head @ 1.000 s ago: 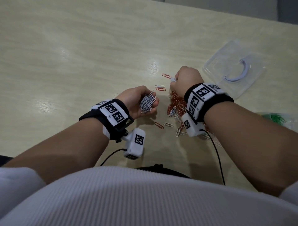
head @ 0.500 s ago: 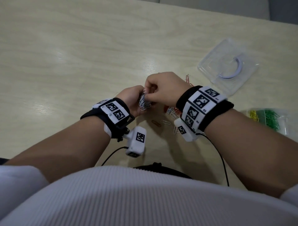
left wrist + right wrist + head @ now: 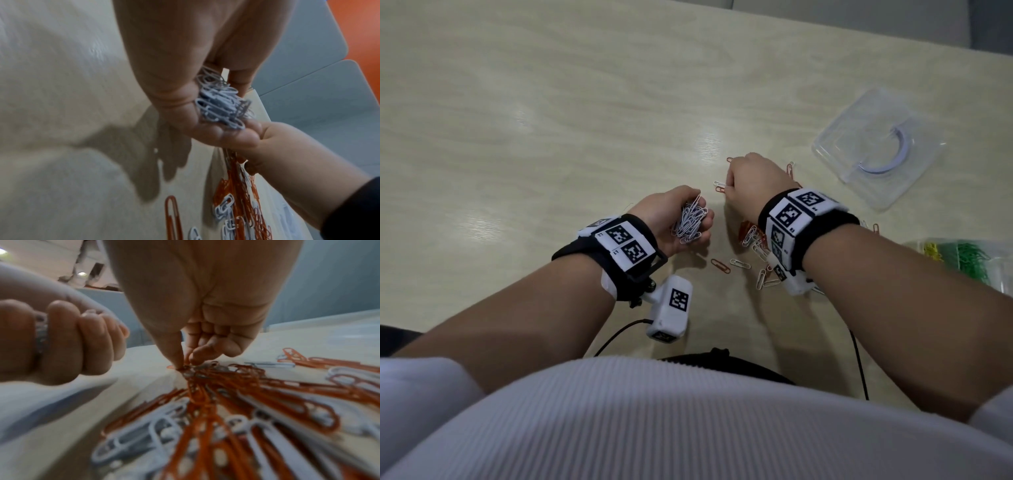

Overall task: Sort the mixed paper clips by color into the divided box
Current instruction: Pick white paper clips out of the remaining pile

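Picking whites: your right hand (image 3: pixel 751 183) looks pinched on one, blurry though, at the pile's (image 3: pixel 755 236) 12 o'clock; left hand (image 3: pixel 674 219) clutches the white bunch (image 3: pixel 690 221), so lift straight.

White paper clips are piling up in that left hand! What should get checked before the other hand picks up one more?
1. Left hand grips the bunch of white paper clips: ok.
2. No orange clip in that bunch: ok, none visible.
3. Right hand fingertips are down at the mixed pile of orange and white paper clips: ok.
4. Clip under the fingertips is white: cannot tell.
5. Clear plastic divided box holding green clips is within view: ok, at the right edge.
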Motion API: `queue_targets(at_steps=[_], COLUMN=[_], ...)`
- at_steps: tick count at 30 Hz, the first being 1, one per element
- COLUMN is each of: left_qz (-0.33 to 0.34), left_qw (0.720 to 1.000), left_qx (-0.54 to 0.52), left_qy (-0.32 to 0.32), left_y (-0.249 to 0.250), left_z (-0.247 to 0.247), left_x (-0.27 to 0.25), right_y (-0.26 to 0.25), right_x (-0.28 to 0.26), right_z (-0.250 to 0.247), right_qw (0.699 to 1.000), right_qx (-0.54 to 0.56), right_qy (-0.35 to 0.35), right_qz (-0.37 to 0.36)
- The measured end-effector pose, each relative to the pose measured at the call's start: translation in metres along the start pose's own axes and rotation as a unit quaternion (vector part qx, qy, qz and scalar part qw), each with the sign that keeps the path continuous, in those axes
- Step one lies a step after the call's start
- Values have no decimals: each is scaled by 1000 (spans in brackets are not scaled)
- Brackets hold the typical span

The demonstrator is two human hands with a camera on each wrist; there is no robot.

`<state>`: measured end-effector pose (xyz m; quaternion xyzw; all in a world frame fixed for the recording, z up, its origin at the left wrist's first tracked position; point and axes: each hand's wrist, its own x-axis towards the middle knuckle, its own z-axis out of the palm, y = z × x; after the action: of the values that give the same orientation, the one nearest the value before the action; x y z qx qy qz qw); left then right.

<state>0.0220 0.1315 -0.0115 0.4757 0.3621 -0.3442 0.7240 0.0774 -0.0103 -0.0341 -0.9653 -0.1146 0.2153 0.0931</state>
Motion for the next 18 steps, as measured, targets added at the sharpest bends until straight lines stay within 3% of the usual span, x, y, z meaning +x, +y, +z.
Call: queue_targets(at_steps=[5, 12, 15, 18], left_qz=[3, 2, 4, 1], left_qw=[1000, 1000, 1000, 1000], left_qx=[6, 27, 19, 3], left_qy=[11, -1, 1, 8], left_y=[0, -6, -8, -11], left_z=[4, 6, 8, 11], left_x=[0, 0, 0, 2], right_y=[3, 3, 5, 7], right_x=[-8, -24, -32, -42], right_z=[-6, 2, 2, -6], right_qw=[999, 999, 997, 996], right_qx=[-8, -50, -71, 16], right_qy=[-31, -6, 20, 90], right_qz=[17, 18, -7, -18])
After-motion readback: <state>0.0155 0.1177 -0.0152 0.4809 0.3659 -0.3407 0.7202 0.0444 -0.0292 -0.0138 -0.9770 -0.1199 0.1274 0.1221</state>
